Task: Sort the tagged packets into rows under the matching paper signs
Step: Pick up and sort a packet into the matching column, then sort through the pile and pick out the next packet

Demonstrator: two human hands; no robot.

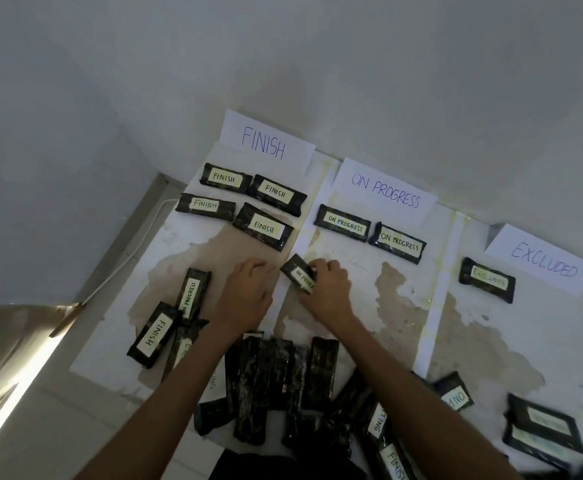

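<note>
Three paper signs lean at the wall: FINISH (266, 143), ON PROGRESS (385, 190) and EXCLUDED (542, 261). Several dark FINISH packets (264, 226) lie below the first sign, two ON PROGRESS packets (343, 224) below the second, one EXCLUDED packet (487, 280) below the third. My right hand (326, 289) grips a dark packet tagged ON PROGRESS (298, 273) just under the ON PROGRESS row. My left hand (248, 292) lies beside it, fingers curled down near the packet's left end, holding nothing that I can see.
A pile of unsorted dark packets (283, 386) lies between my forearms. Loose packets tagged FINISH (155, 334) and ON PROGRESS (191, 296) sit at the left, more packets (542, 427) at the right. A white cable (134, 251) runs along the left wall.
</note>
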